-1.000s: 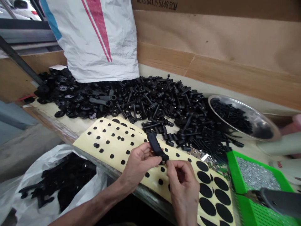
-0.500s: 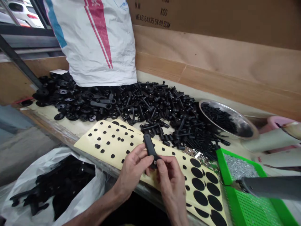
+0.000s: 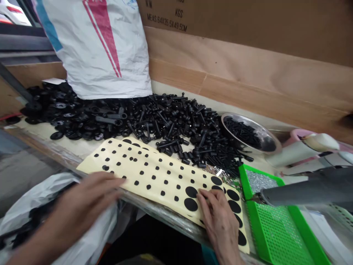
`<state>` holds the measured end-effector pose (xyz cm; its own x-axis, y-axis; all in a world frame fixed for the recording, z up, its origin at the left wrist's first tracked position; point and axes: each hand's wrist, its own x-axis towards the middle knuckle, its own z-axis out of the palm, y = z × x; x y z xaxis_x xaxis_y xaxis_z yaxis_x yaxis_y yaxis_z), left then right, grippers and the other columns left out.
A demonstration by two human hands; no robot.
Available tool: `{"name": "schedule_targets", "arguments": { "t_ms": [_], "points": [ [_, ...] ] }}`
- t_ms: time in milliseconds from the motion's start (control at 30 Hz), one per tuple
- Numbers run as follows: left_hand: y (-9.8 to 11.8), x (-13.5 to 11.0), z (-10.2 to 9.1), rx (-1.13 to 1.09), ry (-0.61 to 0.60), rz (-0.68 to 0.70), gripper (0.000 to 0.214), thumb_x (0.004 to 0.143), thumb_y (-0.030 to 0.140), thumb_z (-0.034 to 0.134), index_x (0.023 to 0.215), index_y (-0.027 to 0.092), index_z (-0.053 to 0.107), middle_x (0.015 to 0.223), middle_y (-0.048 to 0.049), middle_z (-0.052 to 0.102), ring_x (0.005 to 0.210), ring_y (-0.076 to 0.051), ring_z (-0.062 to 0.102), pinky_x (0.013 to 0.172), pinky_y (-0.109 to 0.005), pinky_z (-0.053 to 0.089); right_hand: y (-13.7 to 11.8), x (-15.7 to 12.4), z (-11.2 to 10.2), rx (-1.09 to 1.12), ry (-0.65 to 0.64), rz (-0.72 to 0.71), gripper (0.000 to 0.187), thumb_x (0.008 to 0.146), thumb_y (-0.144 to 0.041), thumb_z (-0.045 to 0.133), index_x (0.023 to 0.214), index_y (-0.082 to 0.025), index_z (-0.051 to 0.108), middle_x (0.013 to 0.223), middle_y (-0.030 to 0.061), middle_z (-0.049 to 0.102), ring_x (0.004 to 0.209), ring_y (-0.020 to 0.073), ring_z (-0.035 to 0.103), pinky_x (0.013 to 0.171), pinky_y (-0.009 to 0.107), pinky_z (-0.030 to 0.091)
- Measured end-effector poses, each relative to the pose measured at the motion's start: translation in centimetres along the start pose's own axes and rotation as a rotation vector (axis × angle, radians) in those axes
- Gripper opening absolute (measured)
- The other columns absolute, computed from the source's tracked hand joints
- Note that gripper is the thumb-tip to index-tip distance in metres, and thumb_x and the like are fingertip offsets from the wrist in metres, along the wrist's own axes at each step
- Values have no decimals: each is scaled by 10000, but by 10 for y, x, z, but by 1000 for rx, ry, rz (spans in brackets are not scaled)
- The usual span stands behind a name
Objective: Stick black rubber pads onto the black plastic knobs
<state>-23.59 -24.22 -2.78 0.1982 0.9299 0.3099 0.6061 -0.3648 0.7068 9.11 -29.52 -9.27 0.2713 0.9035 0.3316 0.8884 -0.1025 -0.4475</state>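
My right hand rests on the cream sticker sheet. Its fingertips are bunched together at the edge of a large round black sticker. Motion blurs my left hand, which hangs over the table's front edge beside the white plastic bag of black parts. Its fingers look stretched out, and no part shows in them. Small black dots and larger black discs cover the sheet.
A heap of black plastic parts lies behind the sheet, under a white sack. To the right stand a metal bowl, green trays and a grey screwdriver-like tool. White cylinders stand by the bowl.
The black handle-like part held in both hands is no longer in view. My left hand has swung left to the bag; my right has come down onto the sheet. The view has shifted right.
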Motion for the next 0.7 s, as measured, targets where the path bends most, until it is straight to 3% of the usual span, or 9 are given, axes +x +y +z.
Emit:
{"name": "schedule_targets", "arguments": {
  "t_ms": [33,100,167,233,367,533,700],
  "points": [
    [16,8,26,53,-179,157,210,820,287,627,1006,266,721,1022,-22,683,927,-207,598,821,-286,477,-1,0,4,-13,3,-7,367,932,-496,442,969,-225,687,931,48,607,766,175,609,602,272,449],
    [44,23,77,140,-390,317,238,909,212,509,1081,255,668,1089,-51,624,1023,-220,540,886,-338,442,-3,-1,9,-6,8,-21,353,923,-499,457,926,-232,688,901,43,608,747,173,607,590,269,441],
    [60,32,115,197,-474,396,186,905,250,546,1070,243,632,1060,-55,574,1001,-224,507,882,-365,425,-1,0,12,34,-18,-14,317,911,-490,481,904,-247,685,888,40,612,754,181,611,591,271,435],
    [65,35,134,254,-492,448,171,892,285,578,1054,238,607,1029,-51,542,983,-230,484,865,-373,409,1,2,11,112,-66,33,278,891,-477,513,889,-253,679,896,40,619,742,184,615,573,271,425],
    [58,34,140,335,-463,533,195,905,312,563,1079,224,577,998,-54,540,965,-238,471,862,-391,374,-2,8,7,240,-141,103,219,862,-420,540,796,-239,646,848,25,618,687,172,591,600,278,429],
    [58,33,139,384,-456,573,237,934,343,505,1120,203,549,1047,-64,547,1001,-258,476,869,-419,352,-4,9,2,292,-198,48,190,846,-368,548,722,-233,599,790,8,589,699,164,567,623,277,427],
    [59,34,141,442,-452,600,329,941,396,479,1199,196,519,1064,-71,557,990,-270,480,857,-437,343,-1,5,5,332,-18,85,216,846,-407,579,914,-208,630,886,38,574,618,138,546,549,267,453]
  ]
}}
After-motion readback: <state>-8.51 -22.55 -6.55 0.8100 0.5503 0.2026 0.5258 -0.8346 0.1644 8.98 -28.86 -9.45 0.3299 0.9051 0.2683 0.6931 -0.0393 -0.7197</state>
